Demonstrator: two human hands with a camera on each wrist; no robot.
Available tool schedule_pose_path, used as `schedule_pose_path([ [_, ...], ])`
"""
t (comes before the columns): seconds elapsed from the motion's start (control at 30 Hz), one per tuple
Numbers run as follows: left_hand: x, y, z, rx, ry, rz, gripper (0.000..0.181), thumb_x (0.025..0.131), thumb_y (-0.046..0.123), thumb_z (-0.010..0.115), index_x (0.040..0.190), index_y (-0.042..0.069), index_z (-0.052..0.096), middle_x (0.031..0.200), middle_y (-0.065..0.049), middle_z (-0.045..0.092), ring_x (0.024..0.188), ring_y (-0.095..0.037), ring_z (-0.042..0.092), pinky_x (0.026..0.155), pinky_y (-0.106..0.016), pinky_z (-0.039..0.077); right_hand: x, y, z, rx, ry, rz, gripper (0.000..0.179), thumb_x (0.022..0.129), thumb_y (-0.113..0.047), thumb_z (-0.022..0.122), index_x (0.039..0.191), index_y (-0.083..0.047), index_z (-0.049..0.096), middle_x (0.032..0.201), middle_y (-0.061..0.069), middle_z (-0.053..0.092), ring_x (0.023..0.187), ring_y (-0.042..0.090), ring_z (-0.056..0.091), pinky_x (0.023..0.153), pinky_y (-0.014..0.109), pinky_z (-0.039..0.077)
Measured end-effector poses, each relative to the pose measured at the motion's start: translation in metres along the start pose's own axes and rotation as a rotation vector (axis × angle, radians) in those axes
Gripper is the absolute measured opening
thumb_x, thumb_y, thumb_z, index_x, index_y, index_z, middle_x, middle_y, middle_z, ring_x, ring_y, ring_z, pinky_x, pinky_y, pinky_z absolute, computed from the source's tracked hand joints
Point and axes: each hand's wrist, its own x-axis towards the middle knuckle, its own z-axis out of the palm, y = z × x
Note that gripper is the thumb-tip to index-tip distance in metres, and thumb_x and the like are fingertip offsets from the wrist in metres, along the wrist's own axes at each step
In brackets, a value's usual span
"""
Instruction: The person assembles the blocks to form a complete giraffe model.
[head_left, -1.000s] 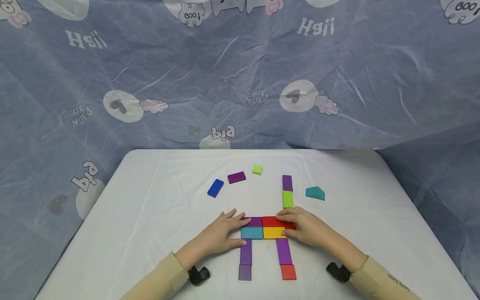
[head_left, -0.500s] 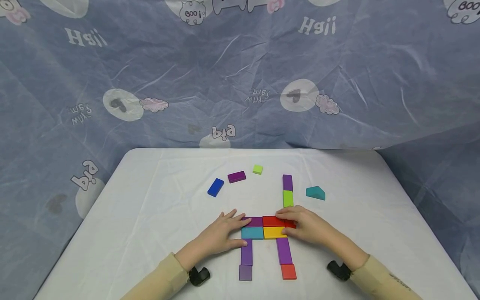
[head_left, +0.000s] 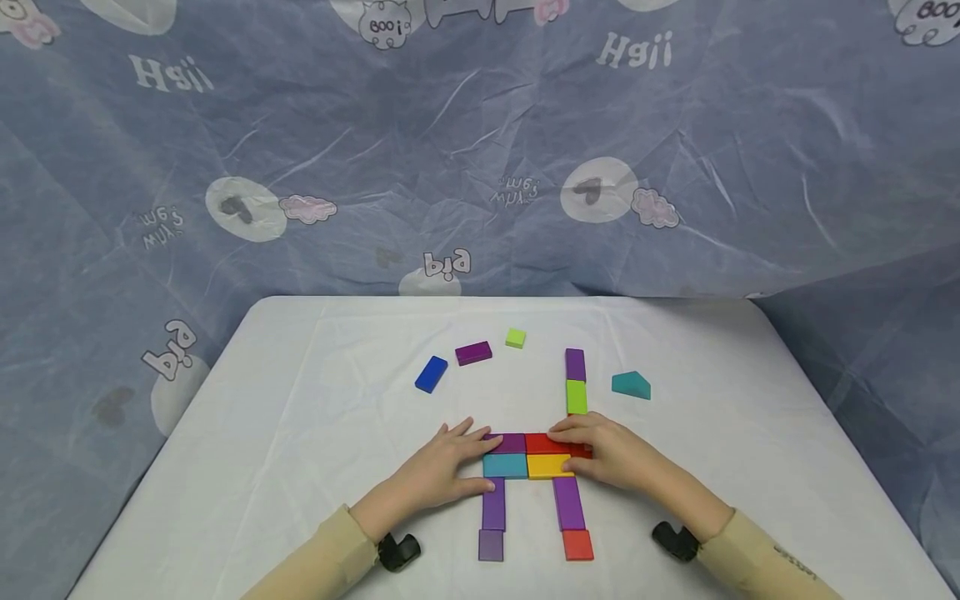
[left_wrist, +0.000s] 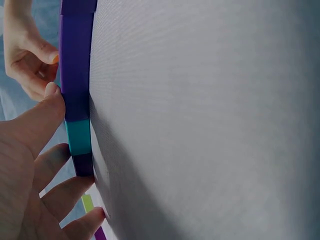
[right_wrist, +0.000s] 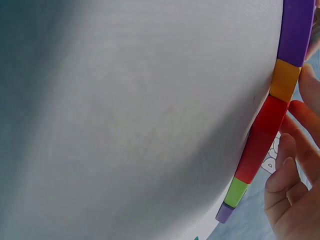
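Note:
Flat coloured blocks lie joined in a figure on the table. Its middle has a purple block (head_left: 512,444), a teal block (head_left: 505,466), a red block (head_left: 540,442) and a yellow block (head_left: 547,466). My left hand (head_left: 438,471) spreads its fingers at the left end, its thumb touching the top of a long purple block (head_left: 492,508). My right hand (head_left: 618,450) rests its index finger on the red block and its thumb at the yellow block, partly hiding more red. A lime block (head_left: 576,397) and a purple block (head_left: 574,365) rise beyond it.
Loose beyond the figure lie a blue block (head_left: 431,374), a plum block (head_left: 473,353), a small lime block (head_left: 515,338) and a teal trapezoid block (head_left: 631,385). A violet block (head_left: 491,546) and a red-orange block (head_left: 578,545) end the two near columns on the white table (head_left: 337,358).
My right index finger has shifted very slightly left along the red block. The left hand and the blocks look the same.

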Motion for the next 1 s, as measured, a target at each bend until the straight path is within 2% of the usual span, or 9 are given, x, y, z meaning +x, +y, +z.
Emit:
schedule_pose_path([
  [0.2, 0.0, 0.0, 0.0, 0.002, -0.006, -0.003, 0.064, 0.089, 0.049, 0.068, 0.145, 0.024, 0.051, 0.151, -0.004, 0.049, 0.147, -0.034, 0.031, 0.115, -0.064, 0.025, -0.001, 0.001, 0.0, -0.012, 0.025, -0.005, 0.043, 0.085, -0.023, 0.078, 0.125, -0.013, 0.069, 0.125, 0.002, 0.067, 0.117, 0.025, 0.06, 0.095, 0.044, 0.054],
  [0.47, -0.001, 0.0, 0.0, -0.01, -0.004, 0.003, 0.064, 0.089, 0.048, 0.068, 0.145, 0.023, 0.051, 0.151, -0.004, 0.048, 0.148, -0.034, 0.031, 0.116, -0.064, 0.024, -0.001, 0.012, -0.01, -0.049, 0.122, 0.114, 0.049, 0.082, -0.025, 0.08, 0.127, -0.012, 0.067, 0.133, 0.009, 0.061, 0.124, 0.032, 0.054, 0.096, 0.048, 0.054],
  [0.6, -0.001, 0.0, 0.001, -0.009, -0.005, 0.0, 0.064, 0.089, 0.049, 0.068, 0.145, 0.024, 0.051, 0.151, -0.004, 0.048, 0.148, -0.034, 0.031, 0.116, -0.064, 0.024, -0.001, 0.018, -0.015, -0.052, 0.097, 0.158, 0.052, 0.08, -0.023, 0.081, 0.128, -0.009, 0.066, 0.135, 0.013, 0.058, 0.126, 0.036, 0.05, 0.094, 0.05, 0.055],
  [0.77, -0.001, -0.002, 0.002, 0.002, -0.007, -0.006, 0.065, 0.089, 0.051, 0.067, 0.146, 0.025, 0.05, 0.152, -0.003, 0.047, 0.148, -0.033, 0.031, 0.116, -0.063, 0.024, -0.001, 0.023, -0.015, -0.024, 0.039, 0.195, 0.063, 0.078, -0.028, 0.083, 0.133, -0.007, 0.062, 0.143, 0.015, 0.052, 0.132, 0.039, 0.045, 0.096, 0.053, 0.053],
  [1.0, -0.001, -0.002, 0.002, 0.0, -0.003, -0.004, 0.064, 0.089, 0.051, 0.067, 0.145, 0.025, 0.051, 0.152, -0.004, 0.047, 0.148, -0.033, 0.031, 0.116, -0.063, 0.024, -0.001, 0.023, -0.013, -0.018, 0.03, 0.186, 0.065, 0.078, -0.028, 0.083, 0.134, -0.004, 0.061, 0.144, 0.015, 0.052, 0.133, 0.038, 0.048, 0.098, 0.05, 0.052],
])
